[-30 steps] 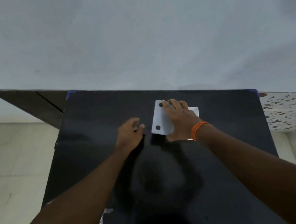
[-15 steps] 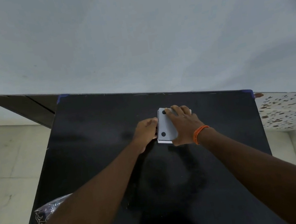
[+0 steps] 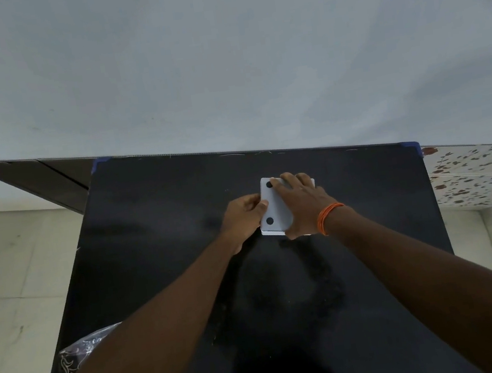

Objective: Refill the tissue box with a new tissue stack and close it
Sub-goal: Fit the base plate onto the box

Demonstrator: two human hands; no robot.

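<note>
A pale grey wall (image 3: 221, 58) is seen filling the upper half of the view, and below it a black tabletop (image 3: 156, 229) is spread out, marked at its two far corners with blue tape (image 3: 411, 147). To the left a light tiled floor (image 3: 10, 280) is shown, and to the right a white surface speckled with red-brown flowers (image 3: 481, 177). A crinkled plastic wrapper (image 3: 79, 354) is glimpsed at the tabletop's near left edge, partly hidden by the left forearm. Toward the far middle of the tabletop a white tissue box (image 3: 276, 209) is laid, its upward face marked with two black round dots. The right hand (image 3: 303, 207) is laid flat on top of the box with the fingers spread toward its far edge, and an orange thread band (image 3: 328, 216) is worn at that wrist. The left hand (image 3: 244, 218) is curled against the box's left side, its thumb pressed onto the top edge; what the other fingers grip cannot be told.
</note>
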